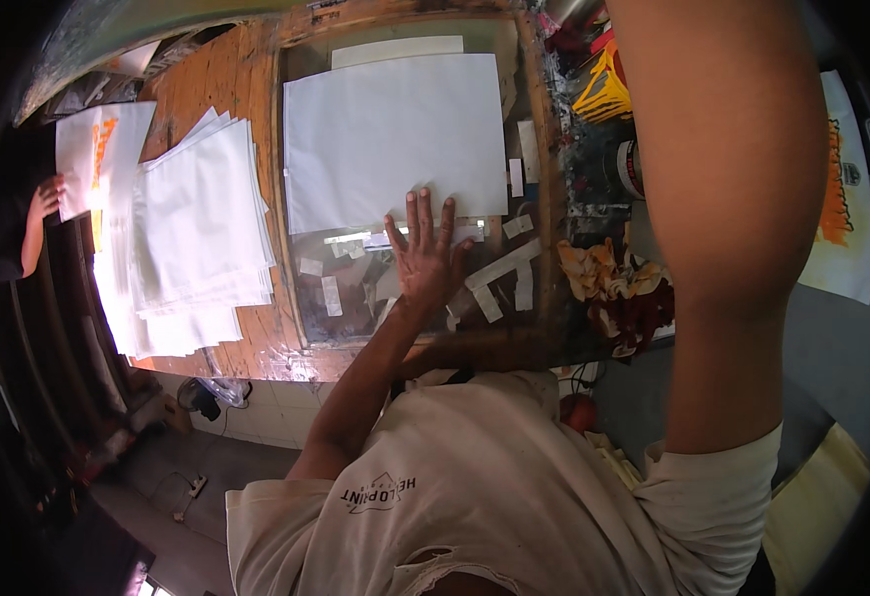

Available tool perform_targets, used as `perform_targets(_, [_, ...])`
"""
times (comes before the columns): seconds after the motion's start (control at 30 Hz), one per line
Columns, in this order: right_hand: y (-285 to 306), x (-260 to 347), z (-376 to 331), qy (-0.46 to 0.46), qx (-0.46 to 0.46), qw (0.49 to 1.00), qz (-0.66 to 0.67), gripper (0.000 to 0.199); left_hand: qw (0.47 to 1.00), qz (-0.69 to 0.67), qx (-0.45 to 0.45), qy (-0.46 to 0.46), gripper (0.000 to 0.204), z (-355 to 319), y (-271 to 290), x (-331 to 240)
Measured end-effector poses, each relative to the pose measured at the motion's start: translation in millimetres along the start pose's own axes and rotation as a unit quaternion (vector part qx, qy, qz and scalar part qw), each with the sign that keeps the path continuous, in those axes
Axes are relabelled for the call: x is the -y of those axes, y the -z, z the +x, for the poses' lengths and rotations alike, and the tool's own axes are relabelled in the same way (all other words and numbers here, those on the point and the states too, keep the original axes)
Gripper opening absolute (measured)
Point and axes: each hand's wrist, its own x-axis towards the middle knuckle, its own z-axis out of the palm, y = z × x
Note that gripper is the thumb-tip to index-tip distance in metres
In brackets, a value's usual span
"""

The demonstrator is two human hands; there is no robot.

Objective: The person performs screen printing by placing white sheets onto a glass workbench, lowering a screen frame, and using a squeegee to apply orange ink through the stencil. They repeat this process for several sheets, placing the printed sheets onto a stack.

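Where the view bends at the far left, another person's hand (pixel 46 197) rests on a printed sheet (pixel 92 159) with an orange design, at the counter's (pixel 218 84) left end. Just right of it lies a stack (pixel 200 233) of plain white sheets, fanned slightly and overhanging the wooden counter edge. Right of the stack sits a glass panel (pixel 341 318) set in a wooden frame, spotted with strips of pale tape (pixel 500 268). On the glass lies a large white sheet (pixel 395 139), squared to the frame, with a second pale sheet showing beyond its far edge. The left hand (pixel 425 258) is flat on the glass with fingers spread wide, its fingertips on the near edge of the white sheet; its grip is open and holds nothing. Further right, past the frame, a yellow squeegee (pixel 602 87) lies among ink-stained clutter, with a stained rag (pixel 619 293) nearer the body. The right arm (pixel 733 199) rises up and out of the top of the view, so its hand is out of sight and its grip cannot be told. At the far right lies another sheet with an orange print (pixel 837 189).
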Motion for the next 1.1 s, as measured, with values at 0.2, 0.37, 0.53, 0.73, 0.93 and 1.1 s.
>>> perform_targets(0.2, [-4,4,-8,-0.005,-0.007,1.0,-0.006,0.038,1.0,-0.012,0.012,0.026,0.072,-13,-2,-9])
perform_targets(0.37, [-6,5,-4,-0.004,-0.014,1.0,-0.005,0.038,0.998,-0.042,-0.032,0.042,0.075,-23,-10,-7])
perform_targets(0.53, [-9,3,-2,-0.008,-0.018,1.0,-0.008,0.038,0.998,-0.001,-0.012,0.054,0.076,-23,-4,-10])
perform_targets(0.73, [-8,2,-1,-0.011,-0.02,1.0,-0.012,0.037,0.999,0.001,-0.002,0.051,0.076,-25,-7,-9])
perform_targets(0.93, [-7,1,0,-0.015,-0.025,0.999,-0.013,0.037,0.999,0.004,0.005,0.04,0.077,-26,-8,-8])
perform_targets(1.1, [-7,1,2,-0.017,-0.03,0.999,-0.014,0.037,0.999,0.002,0.006,0.036,0.077,-27,-10,-7])
